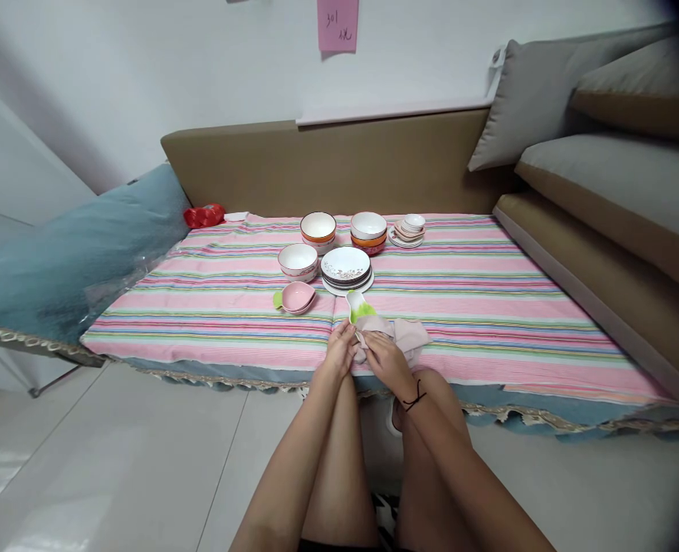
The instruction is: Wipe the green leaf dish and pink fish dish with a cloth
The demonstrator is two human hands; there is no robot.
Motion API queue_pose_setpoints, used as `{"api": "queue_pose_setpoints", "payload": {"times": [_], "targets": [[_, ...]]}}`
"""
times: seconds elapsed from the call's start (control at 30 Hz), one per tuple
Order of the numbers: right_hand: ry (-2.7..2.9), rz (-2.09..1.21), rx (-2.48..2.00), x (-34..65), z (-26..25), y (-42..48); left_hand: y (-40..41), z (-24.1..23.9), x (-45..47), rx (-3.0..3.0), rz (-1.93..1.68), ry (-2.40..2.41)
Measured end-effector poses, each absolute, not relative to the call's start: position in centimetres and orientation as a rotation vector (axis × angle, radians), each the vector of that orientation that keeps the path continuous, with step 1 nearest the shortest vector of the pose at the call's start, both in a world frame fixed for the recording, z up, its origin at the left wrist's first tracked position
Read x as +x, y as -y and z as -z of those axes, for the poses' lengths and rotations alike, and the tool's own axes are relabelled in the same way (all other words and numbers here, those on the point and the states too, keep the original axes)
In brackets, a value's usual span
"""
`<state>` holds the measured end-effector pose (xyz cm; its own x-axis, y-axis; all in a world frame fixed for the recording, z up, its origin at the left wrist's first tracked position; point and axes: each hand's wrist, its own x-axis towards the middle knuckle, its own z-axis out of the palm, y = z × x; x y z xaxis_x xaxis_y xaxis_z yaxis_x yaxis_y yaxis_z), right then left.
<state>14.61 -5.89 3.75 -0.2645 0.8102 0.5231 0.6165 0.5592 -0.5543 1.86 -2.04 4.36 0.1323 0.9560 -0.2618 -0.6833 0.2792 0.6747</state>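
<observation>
My left hand point(340, 349) pinches the near edge of a small white-and-green dish point(359, 307) at the front of the striped sheet point(489, 307). My right hand point(386, 359), a dark cord at its wrist, is closed on a beige cloth point(404, 335) pressed against that dish. Just behind stands a stack of patterned plates point(346, 268). A pink leaf-shaped dish point(296, 297) lies to the left of my hands.
Further back sit a white bowl point(297, 261), two orange-rimmed bowls point(318, 228) point(368, 230) and a pile of small saucers point(408, 230). A teal pillow point(75, 253) lies left, a red bag point(204, 215) behind it, grey cushions point(604, 169) right. My knees are below.
</observation>
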Motion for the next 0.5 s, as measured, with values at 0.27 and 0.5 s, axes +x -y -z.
{"api": "queue_pose_setpoints", "payload": {"times": [0.27, 0.5], "targets": [[1.909, -0.296, -1.156, 14.76, -3.51, 5.60, 2.12, -4.54, 1.85, 0.461, -1.214, -0.780], [1.886, -0.356, -1.084, 15.04, -4.07, 6.14, 1.98, -4.38, 2.01, 0.473, -1.231, -0.759]]}}
